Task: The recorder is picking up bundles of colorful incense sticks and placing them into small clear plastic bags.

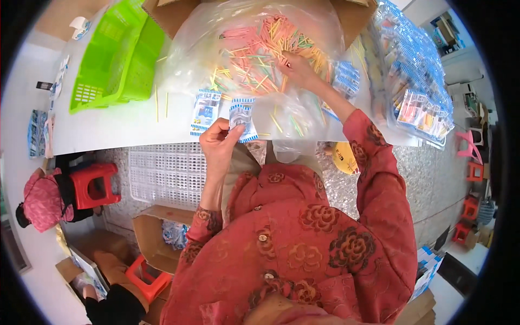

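A blue-and-white packet (243, 116) stands just above the view's centre, toward twelve o'clock. The left hand (218, 136) holds it at its seven o'clock corner, thumb laid across the front and fingers curled behind, pinching the film; that forearm rises almost straight from six o'clock. A second packet (206, 110) lies just beside it, at its nine o'clock. Beyond, at twelve, pink, yellow and green sticks (254, 57) lie heaped on a clear plastic bag (187, 57). The right hand (296, 69) reaches into them, its arm slanting in from four o'clock, wrist low, fingertips drawn together; whether they grip any sticks I cannot tell. Farther out, a green basket (142, 65) sits at ten o'clock and piled packets (414, 59) at two.
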Motion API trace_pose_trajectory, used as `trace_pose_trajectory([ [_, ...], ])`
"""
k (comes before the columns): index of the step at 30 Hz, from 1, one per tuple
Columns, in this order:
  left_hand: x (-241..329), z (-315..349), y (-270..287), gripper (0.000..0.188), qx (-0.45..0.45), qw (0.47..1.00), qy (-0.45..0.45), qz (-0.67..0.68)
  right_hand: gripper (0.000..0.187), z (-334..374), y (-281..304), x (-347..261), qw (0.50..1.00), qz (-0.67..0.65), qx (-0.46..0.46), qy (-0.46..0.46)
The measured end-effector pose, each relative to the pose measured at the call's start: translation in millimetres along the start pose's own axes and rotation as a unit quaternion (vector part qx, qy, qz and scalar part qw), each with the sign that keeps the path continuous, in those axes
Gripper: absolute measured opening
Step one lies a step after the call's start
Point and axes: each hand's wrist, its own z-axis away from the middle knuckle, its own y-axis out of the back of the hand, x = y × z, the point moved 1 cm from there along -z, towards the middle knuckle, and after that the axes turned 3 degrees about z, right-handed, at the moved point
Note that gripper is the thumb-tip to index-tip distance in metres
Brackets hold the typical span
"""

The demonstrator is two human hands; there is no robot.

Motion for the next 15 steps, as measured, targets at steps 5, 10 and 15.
trace_pose_trajectory([
  [5, 1.2, -1.9, -0.8, 0.009, 0.0, 1.0, 0.0, -0.025, 0.021, -4.8, 2.9, -21.2, 0.998, -0.038, 0.04, 0.007],
  [10, 3.9, -6.7, -15.2, 0.011, -0.031, 0.999, 0.0, -0.035, 0.019, 3.8, -2.6, -7.9, 0.997, 0.014, 0.047, 0.063],
  [15, 8.4, -12.4, -19.1, 0.011, -0.028, 0.998, -0.005, -0.054, 0.016, 0.9, 28.3, -33.1, 0.975, -0.186, -0.037, -0.117],
])
